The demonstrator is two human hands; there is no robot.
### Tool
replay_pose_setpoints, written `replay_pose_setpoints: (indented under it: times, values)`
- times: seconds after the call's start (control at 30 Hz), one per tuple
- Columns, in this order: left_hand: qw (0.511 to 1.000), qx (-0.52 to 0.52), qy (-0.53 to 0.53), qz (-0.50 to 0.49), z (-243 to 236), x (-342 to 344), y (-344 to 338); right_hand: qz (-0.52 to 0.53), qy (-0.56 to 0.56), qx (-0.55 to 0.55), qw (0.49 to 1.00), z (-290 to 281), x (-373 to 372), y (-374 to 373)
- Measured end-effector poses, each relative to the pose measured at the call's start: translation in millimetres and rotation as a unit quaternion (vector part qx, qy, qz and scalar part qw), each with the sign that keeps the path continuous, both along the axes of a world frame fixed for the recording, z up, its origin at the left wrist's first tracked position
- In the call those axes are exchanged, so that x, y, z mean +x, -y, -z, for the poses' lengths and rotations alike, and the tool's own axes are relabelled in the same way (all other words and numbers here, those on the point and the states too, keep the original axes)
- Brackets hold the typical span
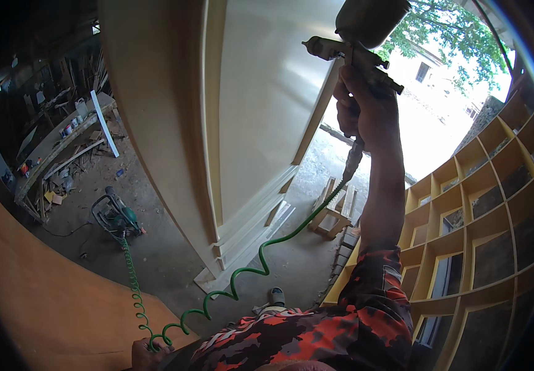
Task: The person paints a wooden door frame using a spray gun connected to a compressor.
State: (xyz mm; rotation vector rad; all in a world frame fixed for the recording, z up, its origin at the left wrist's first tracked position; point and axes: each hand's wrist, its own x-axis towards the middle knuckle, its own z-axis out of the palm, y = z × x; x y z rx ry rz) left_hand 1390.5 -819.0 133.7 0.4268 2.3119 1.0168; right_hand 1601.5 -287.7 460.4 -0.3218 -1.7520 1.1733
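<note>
My right hand (pixel 369 111) is raised high, with its fingers wrapped round the handle of a spray gun (pixel 366 65). A dark cup (pixel 371 21) sits on top of the gun, and its nozzle points left toward a tall, pale wooden cabinet (pixel 267 105). From the base of the handle a green coiled air hose (pixel 265 263) runs down past my body. At the lower left my left hand (pixel 147 355) is closed round the hose's coils, partly cut off by the picture's lower edge.
A green air compressor (pixel 118 216) stands on the floor, joined to the hose. Orange panel (pixel 50 266) at left; cubbyhole shelving (pixel 465 204) at right. A small wooden stool (pixel 336 207) stands beyond the cabinet's base. A cluttered workbench (pixel 56 151) is at far left.
</note>
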Motion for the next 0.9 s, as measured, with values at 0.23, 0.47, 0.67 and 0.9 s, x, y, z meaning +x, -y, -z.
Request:
replay_pose_setpoints:
  times: [0.23, 0.47, 0.67, 0.9]
  values:
    - [0.999, -0.049, -0.007, -0.002, -12.5, 14.0, -31.1, 0.029, -0.014, -0.001, 0.999, 2.2, 12.6, -65.7]
    - [0.997, -0.071, -0.010, -0.002, -16.8, 27.8, -58.7, 0.050, 0.003, 0.019, 0.999, 2.0, 31.6, -131.1]
    - [0.993, -0.110, -0.026, -0.036, -28.2, 50.5, -90.5, 0.065, -0.004, 0.008, 0.998, 0.3, 43.1, -181.0]
    - [0.997, -0.026, 0.043, 0.061, -71.4, 78.2, -132.0, 0.076, 0.000, 0.020, 0.997, 0.3, 57.2, -248.2]
